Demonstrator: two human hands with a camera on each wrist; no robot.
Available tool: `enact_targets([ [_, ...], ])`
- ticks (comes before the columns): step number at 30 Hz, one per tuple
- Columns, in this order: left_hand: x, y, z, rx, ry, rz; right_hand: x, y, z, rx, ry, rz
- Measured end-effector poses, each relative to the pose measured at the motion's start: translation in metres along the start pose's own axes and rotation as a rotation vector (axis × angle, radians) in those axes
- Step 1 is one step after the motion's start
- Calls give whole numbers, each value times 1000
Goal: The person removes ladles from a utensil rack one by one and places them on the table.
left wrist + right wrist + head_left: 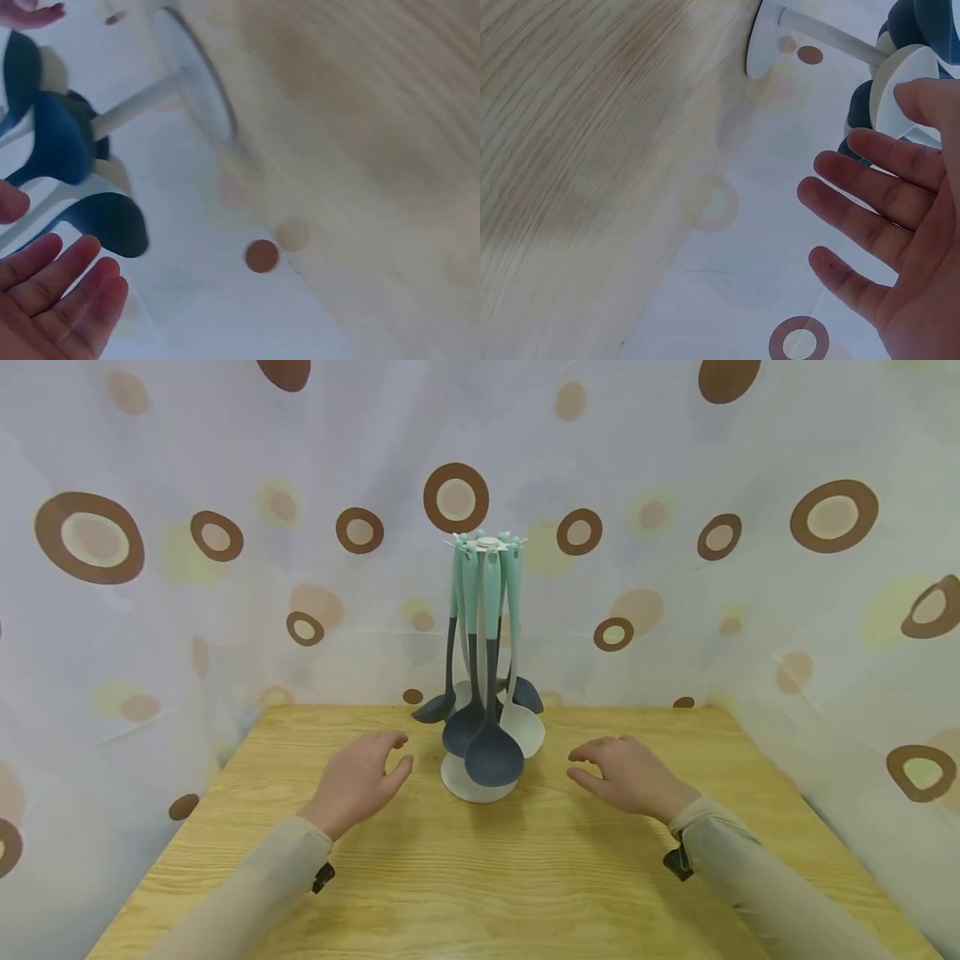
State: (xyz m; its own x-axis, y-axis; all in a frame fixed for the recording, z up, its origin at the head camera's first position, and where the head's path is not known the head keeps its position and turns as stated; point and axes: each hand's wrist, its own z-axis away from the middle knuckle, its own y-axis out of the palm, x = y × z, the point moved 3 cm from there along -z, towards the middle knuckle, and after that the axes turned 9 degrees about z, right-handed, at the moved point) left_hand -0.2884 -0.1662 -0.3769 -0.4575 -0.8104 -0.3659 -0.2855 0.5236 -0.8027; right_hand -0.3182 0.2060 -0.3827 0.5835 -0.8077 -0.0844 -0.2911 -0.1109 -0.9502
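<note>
A white utensil stand (455, 779) with a round base stands upright toward the back of the table. Several ladles hang around it by mint green handles; the nearest dark blue ladle (494, 758) faces front, with a white ladle (524, 729) to its right. Left of the stand, my left hand (363, 781) hovers with relaxed fingers and holds nothing. On the other side my right hand (628, 775) is held palm inward, fingers spread and loosely bent in the right wrist view, also holding nothing. Both hands are apart from the ladles.
The wooden table (480, 877) runs back to a patterned curtain (375, 435), which also rises along both sides. Dark straps with small black pieces sit at both wrists below the sleeves (285, 852).
</note>
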Motion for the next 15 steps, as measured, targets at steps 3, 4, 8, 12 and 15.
enact_targets([
  [3, -17, -5, -17, -56, 10, 99, 2, -4, 0, -49, -19, -17],
  [4, -22, -6, -23, -64, 3, 144, 3, -6, 0, -64, -25, -23],
  [8, -39, -5, -50, -73, -35, 287, 10, -11, 1, -115, -61, -41],
  [12, -50, -1, -72, -70, -61, 362, 20, -15, 2, -158, -114, -52],
  [15, -53, 1, -85, -94, -72, 399, 26, -18, 2, -183, -153, -64],
])
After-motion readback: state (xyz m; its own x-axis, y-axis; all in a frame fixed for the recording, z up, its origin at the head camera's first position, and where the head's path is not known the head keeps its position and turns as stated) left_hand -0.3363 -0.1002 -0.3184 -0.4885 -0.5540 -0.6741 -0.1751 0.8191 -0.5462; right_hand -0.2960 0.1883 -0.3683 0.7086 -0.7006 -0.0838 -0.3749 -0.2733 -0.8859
